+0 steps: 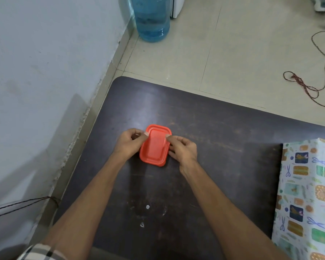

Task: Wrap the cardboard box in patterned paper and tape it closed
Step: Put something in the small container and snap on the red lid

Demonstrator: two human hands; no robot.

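Near edge: plaid sleeve [39,250]. On dark table [223,147], left hand [129,145] and right hand [184,149] pinching sides of red box [154,147], seemingly plastic rather than cardboard. Patterned paper [308,194] well apart, right. Wrapping not started; next, bringing box onto paper. Far: water jug [152,17].

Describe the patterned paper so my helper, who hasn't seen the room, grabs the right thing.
Start at the dark table. The patterned paper lies on its right edge, away from both hands. It is the only glossy, pale sheet printed with small orange, green and navy pictures.
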